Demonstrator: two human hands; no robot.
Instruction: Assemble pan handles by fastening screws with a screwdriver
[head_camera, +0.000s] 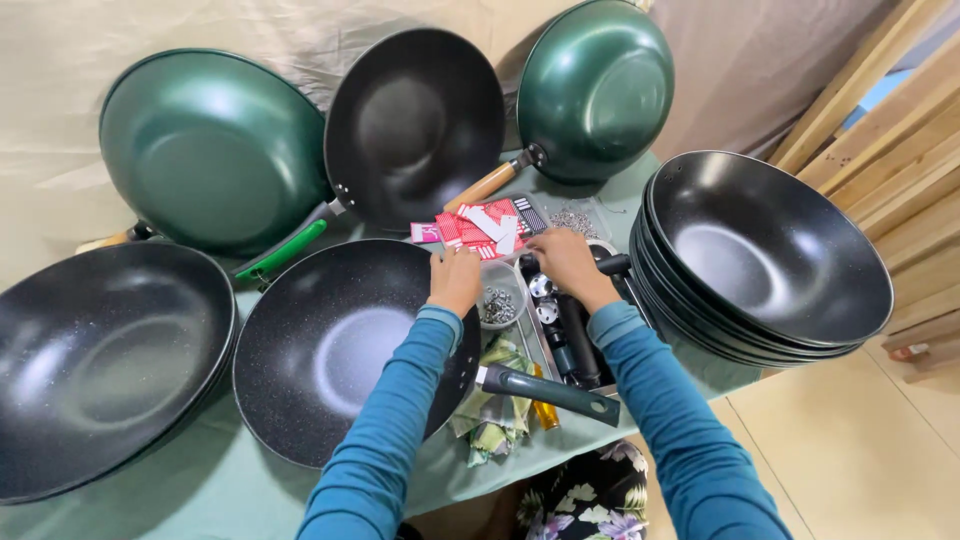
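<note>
A speckled black non-stick wok (340, 345), round and deep with a matte, grainy inside, lies directly under the left hand (455, 280), its dark green handle (550, 392) sticking out beneath the left forearm. That hand is curled, fingers bent down over the wok's far rim beside a small clear round bowl (500, 300) of shiny metal washers or rivets; whether it pinches anything cannot be told. The right hand (568, 262) is loosely closed, knuckles up, over a metal tray (545, 215) just ahead of it that holds red-and-white paper labels (480, 228) and small silvery parts; its fingertips are hidden, so a grip cannot be confirmed. Below this hand lie dark cylindrical handle pieces (575, 345). Just to its right stands a nested stack of glossy black woks (765, 260). Beyond both hands lean two smooth green woks (215, 150) (595, 90) and a black one (415, 125). Left of the left arm rests another speckled black wok (100, 360) on the pale green cloth (200, 485).
</note>
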